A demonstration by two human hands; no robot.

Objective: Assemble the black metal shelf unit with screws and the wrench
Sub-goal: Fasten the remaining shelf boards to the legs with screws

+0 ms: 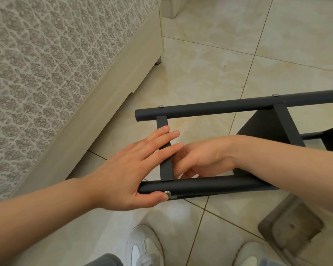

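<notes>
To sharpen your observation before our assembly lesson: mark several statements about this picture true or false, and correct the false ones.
1. The left hand lies with straight fingers across the flat crossbar. True.
2. The shelf frame stands upright. False: it lies on its side on the tiled floor.
3. A screw head shows by the left thumb on the near tube. True.
4. The far tube bears no screws. False: two screw heads show on it.
5. The right hand holds a wrench. False: no wrench shows; its fingers curl beside the crossbar.
</notes>
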